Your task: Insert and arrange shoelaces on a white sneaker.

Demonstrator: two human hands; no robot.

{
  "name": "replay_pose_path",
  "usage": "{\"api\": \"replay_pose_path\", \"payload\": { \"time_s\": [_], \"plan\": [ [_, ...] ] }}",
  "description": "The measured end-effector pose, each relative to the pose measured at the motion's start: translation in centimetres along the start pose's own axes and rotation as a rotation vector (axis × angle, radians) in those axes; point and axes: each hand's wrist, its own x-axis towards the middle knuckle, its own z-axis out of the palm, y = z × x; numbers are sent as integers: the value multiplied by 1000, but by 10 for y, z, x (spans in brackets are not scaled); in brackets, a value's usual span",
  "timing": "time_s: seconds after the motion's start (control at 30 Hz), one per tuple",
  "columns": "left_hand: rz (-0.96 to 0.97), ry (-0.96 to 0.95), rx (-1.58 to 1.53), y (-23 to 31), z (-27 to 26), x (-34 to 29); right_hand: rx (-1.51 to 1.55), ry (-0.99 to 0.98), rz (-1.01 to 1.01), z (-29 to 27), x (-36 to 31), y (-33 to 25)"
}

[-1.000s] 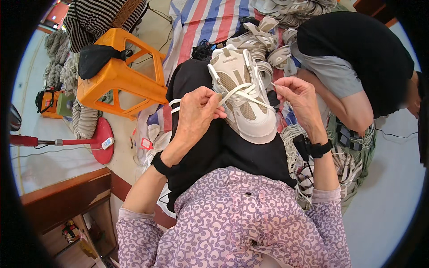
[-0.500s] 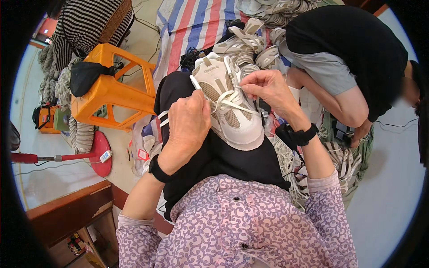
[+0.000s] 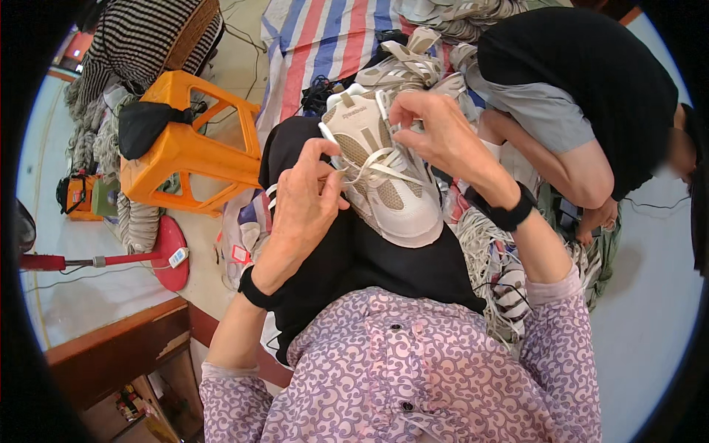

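The left hand point(image 3: 301, 203) bends its fingers at the left edge of the pale shoe point(image 3: 405, 214), the right hand point(image 3: 449, 140) at its upper right; whether either pinches lace point(image 3: 385, 165) I cannot tell. The shoe lies on a black-trousered lap point(image 3: 362, 258), toe toward the person. Lace crosses low, not up the tongue point(image 3: 353, 118): lacing looks partway. Lower left, an open cabinet point(image 3: 118, 340) holds small, indistinct items point(image 3: 129, 402).

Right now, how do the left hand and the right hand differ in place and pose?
The left hand is at the left side of the shoe upper; the right hand is at its right side.
The left hand points mostly forward; the right hand slants strongly leftward.
Both have bent fingers and a black wristband at the wrist.
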Motion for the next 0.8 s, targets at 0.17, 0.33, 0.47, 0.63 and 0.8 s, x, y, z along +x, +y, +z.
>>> {"api": "replay_pose_path", "payload": {
  "time_s": [0.17,0.33,0.47,0.63,0.8],
  "plan": [
    [122,-121,87,-3,-2,8,1,-34,-179,24,-1,-16],
    [101,-89,30,-11,0,8,-113,-238,-237,31,5,-34],
    [92,-111,32,-9,-4,11,-381,-171,-480,37,6,-38],
    [323,5,323,2,-13,13,-708,191,-444,-36,33,-12],
    [524,129,414,22,-4,42,645,-96,-16,-51,9,-21]
  ]
}}
